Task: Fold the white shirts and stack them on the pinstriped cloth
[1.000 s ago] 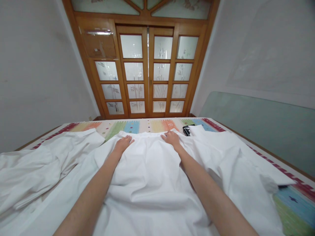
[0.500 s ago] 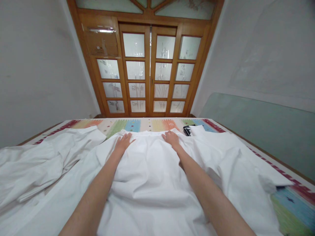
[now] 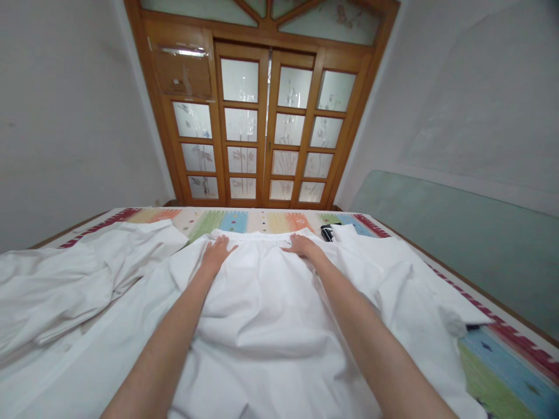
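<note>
A white garment with long sleeves, like a shirt or lab coat (image 3: 266,291), lies spread over the bed, its collar edge toward the far side. My left hand (image 3: 216,254) rests flat on the cloth just left of the collar, fingers spread. On the other side of the collar, my right hand (image 3: 302,244) lies on the fabric with its fingers stretched out and thumb apart. Folds run across the middle of the garment between my forearms. Part of the near cloth is hidden under my arms.
Beneath the cloth is a colourful patterned bedspread (image 3: 502,355). A small black-and-white striped item (image 3: 326,233) sits beyond the garment at right. A pale green panel (image 3: 449,233) stands along the right wall. Wooden glazed doors (image 3: 264,116) close off the far end.
The view has tilted and shifted slightly. My right hand's fingers have moved a little to the left on the cloth near the collar; my left hand stays in nearly the same spot.
</note>
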